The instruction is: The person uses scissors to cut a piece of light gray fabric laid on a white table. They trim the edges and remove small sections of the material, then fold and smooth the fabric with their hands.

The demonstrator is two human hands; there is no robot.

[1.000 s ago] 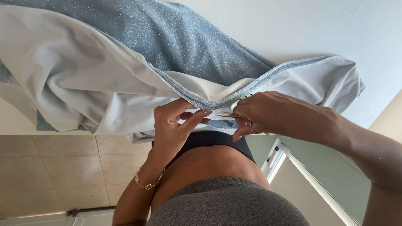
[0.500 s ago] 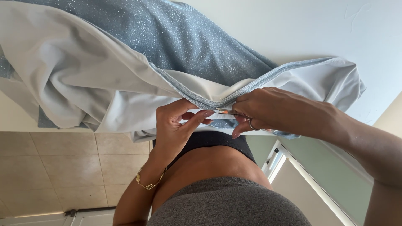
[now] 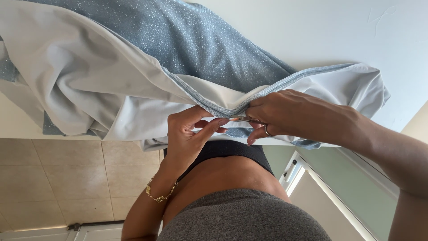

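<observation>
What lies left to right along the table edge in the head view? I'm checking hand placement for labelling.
White lining of the garment → left hand → right hand → right end of the white lining.

A single camera sits on the person's head and looks steeply down along the body, so the picture reads inverted: the person's own torso fills the bottom edge, and the white table (image 3: 330, 40) stretches away toward the top. The lens is very close to the work; the table's near edge crosses the middle of the frame, just beyond the torso. Below that edge, to the left, tiled floor (image 3: 67, 178) shows far beneath the table. Both forearms enter from the bottom corners toward the table edge. No second view overlaps it.
</observation>
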